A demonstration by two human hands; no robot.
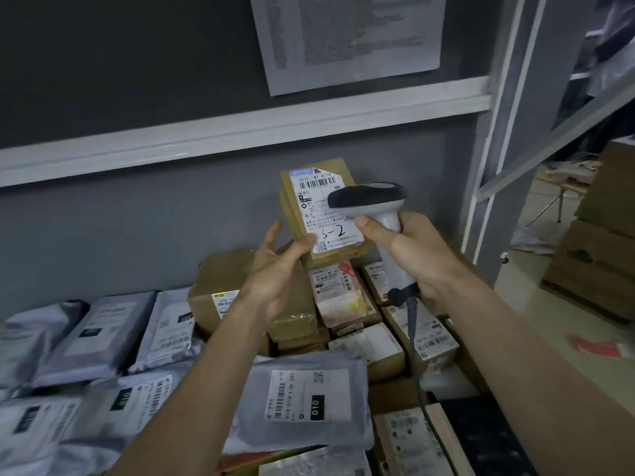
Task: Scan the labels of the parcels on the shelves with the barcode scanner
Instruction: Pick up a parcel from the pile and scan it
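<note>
While left hand [275,269] fingers pinch parcel [323,214], right hand [412,255] grips scanner [371,204], seemingly touching label [324,207].

Small parcel [321,214]: brown cardboard, matt, with white paper label [326,211].
Barcode scanner [372,207]: smooth plastic, dark head, light grey handle.
Mailer bags [302,400], near and left: grey plastic film, slightly glossy, wrinkled.
Wall sheet [347,36]: printed paper.
</note>
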